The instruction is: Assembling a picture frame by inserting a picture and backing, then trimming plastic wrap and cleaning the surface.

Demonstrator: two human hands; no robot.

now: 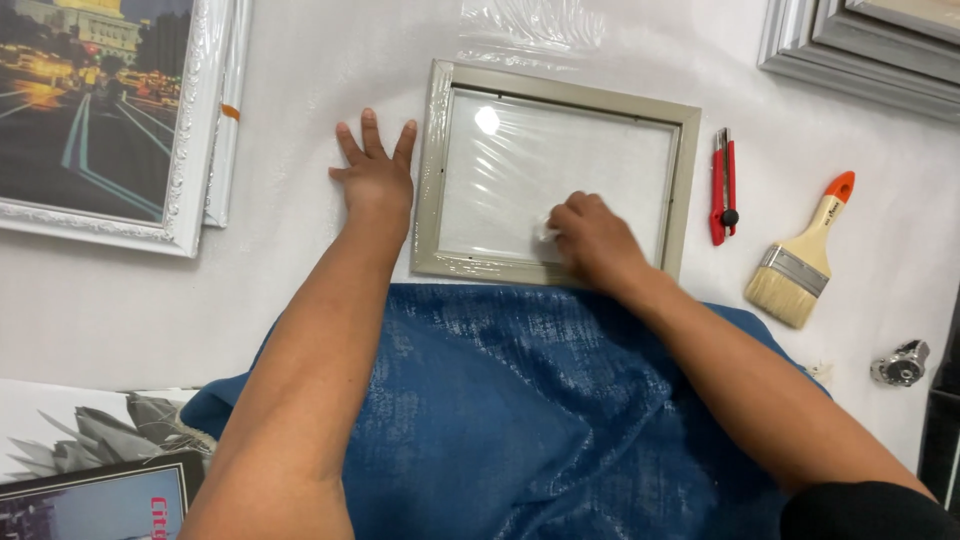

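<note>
A grey-beige picture frame (684,170) wrapped in clear plastic film lies flat on the white table, its glass facing up. My left hand (374,172) rests flat on the table with fingers spread, right beside the frame's left edge. My right hand (592,238) sits on the lower right part of the glass, fingers closed on a small white wad, apparently a cloth or tissue (545,232), pressed against the plastic-covered glass.
A red utility knife (722,186) and a paintbrush with an orange-tipped handle (798,257) lie right of the frame. A white ornate framed city picture (95,115) is at upper left, grey frames (860,50) at upper right, a small metal piece (899,363) at right.
</note>
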